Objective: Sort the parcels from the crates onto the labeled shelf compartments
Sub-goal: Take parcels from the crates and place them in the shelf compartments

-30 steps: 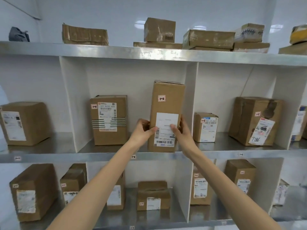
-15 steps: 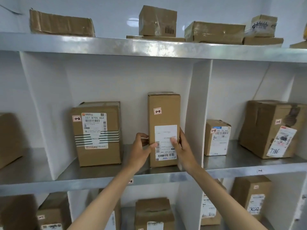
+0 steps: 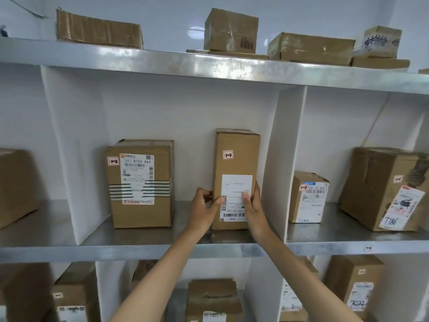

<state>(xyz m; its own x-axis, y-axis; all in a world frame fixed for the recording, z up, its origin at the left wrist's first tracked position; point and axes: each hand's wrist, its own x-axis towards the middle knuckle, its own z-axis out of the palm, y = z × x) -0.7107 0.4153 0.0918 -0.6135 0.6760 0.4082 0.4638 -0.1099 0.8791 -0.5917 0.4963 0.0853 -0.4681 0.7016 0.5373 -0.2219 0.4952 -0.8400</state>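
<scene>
Placing step, nearly done by the look: tall parcel point(image 3: 236, 163) stands upright on the mid shelf point(image 3: 116, 252), just beside the white divider point(image 3: 278, 159), w/ left hand point(image 3: 204, 205) & right hand point(image 3: 253, 205) both clasping its lower half, thumbs on the front label, fingers round its sides. Next, I'd judge, both hands let go & back out w/o tipping it, since it's tall & narrow. Its sticker point(image 3: 228, 155) reads "1-2", same as on the squat box point(image 3: 141, 210) to the left, labelled "507 N705 A64"; the parcel's own label sits upside down, print too small to read.
</scene>
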